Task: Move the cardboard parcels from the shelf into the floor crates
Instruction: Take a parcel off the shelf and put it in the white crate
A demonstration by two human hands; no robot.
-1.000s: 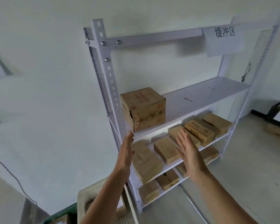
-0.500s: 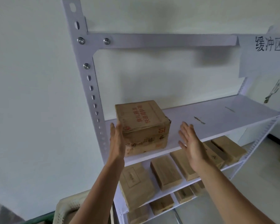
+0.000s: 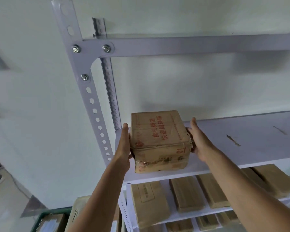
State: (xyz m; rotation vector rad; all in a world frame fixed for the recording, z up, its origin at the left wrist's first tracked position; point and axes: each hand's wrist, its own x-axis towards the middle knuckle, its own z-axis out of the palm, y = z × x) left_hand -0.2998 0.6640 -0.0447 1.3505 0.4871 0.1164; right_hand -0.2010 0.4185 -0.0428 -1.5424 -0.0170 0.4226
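Observation:
A cube-shaped cardboard parcel (image 3: 159,139) with red printing stands at the left end of the white shelf board (image 3: 241,131). My left hand (image 3: 123,146) lies flat against its left side, fingers straight and pointing up. On the opposite side my right hand (image 3: 199,141) presses against the parcel with its fingers extended. The parcel sits between both palms, its base still on the board. Several flat parcels (image 3: 186,193) lie on the lower shelf boards. A cream crate (image 3: 77,210) and a green crate (image 3: 45,215) show at the bottom left.
The perforated white upright (image 3: 94,106) stands close to my left hand. A cross beam (image 3: 191,46) runs above. The white wall is directly behind the rack. To the right of the parcel the shelf board carries nothing but a few scuff marks.
I have come closer to the rack. Both hands have moved forward from in front of the parcel and now lie against its left and right sides.

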